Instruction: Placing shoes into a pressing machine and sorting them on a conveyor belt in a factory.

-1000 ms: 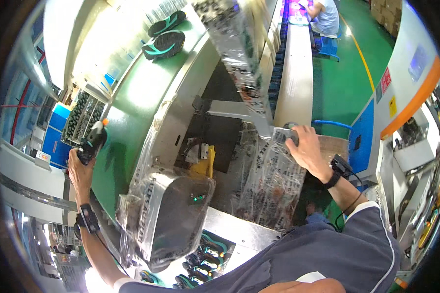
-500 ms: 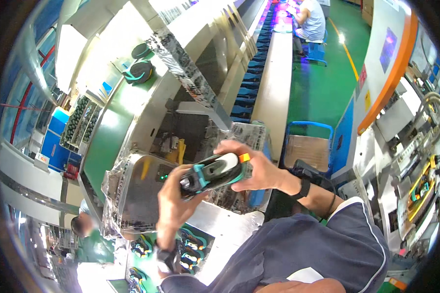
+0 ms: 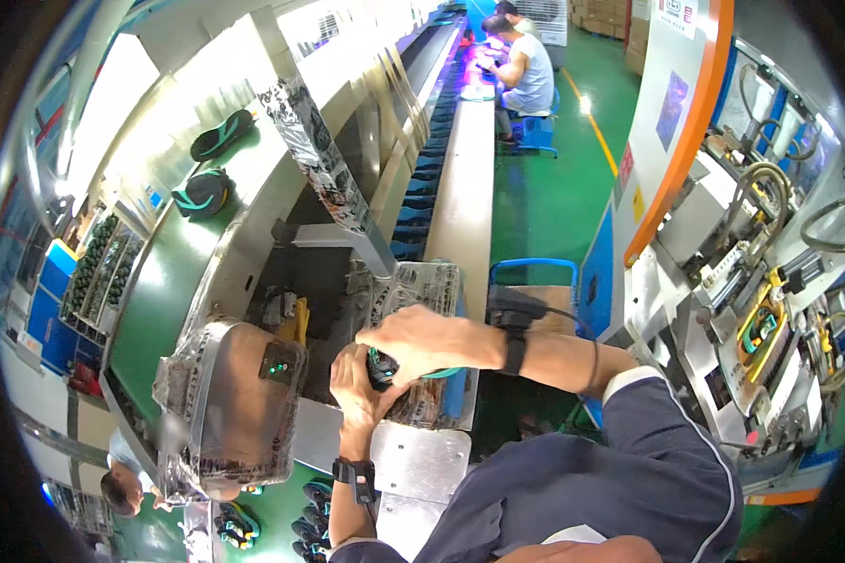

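Nearest the body, the left hand (image 3: 359,389) cupped a small black part with teal trim (image 3: 385,368) from below and the left, while the right hand (image 3: 421,340) closed over it from above, so the part sat clamped between both palms, mostly hidden. Just left stood a plastic-wrapped brown machine housing (image 3: 230,403) with a small dark square panel showing a green light (image 3: 277,361). Beyond the hands lay a crinkled clear plastic-covered tray (image 3: 418,286). Farther off, two black-and-teal shoe pieces (image 3: 211,169) rested on the green conveyor (image 3: 160,291). A rectangular white sign with red marks (image 3: 678,11) hung on the orange-edged panel (image 3: 695,122) at the far right.
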### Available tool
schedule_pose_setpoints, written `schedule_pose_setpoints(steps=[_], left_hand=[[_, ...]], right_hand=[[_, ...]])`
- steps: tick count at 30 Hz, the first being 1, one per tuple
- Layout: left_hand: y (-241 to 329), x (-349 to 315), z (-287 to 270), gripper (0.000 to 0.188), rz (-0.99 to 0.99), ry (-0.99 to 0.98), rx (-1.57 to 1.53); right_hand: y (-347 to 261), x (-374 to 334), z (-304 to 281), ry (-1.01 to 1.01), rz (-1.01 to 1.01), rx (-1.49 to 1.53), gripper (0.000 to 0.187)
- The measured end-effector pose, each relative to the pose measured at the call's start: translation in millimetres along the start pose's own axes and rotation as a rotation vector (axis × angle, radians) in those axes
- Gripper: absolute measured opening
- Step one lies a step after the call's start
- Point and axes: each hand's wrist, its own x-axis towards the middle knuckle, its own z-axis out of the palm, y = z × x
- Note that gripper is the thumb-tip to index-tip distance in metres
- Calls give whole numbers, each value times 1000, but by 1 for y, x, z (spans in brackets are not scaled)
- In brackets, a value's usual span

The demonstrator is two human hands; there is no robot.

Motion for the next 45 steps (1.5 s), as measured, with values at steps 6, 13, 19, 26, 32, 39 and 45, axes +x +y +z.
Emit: schedule_pose_setpoints(steps=[6, 13, 19, 26, 32, 39, 45], left_hand=[[3, 0, -9, 84, -44, -1, -26], [1, -1, 0, 80, -114, 5, -89], [53, -4, 8, 64, -266, 311, -285], [203, -16, 81, 58, -907, -37, -1281], [379, 8, 115, 41, -653, -675, -1789], [558, 16, 177, 51, -337, -1282, -1583], [691, 39, 319, 48, -279, -1264, -1562]], right_hand=[[0, -2, 13, 197, 5, -38, 61], [6, -2, 18, 368, 46, -62, 43], [7, -49, 36, 810, 71, 56, 46], [-25, -241, 62, 1286, 547, 734, 57], [-37, -431, 89, 1469, 695, 601, 67], [-91, -610, 100, 1974, 1087, 351, 53], [-130, -711, 106, 2199, 1342, 63, 49]])
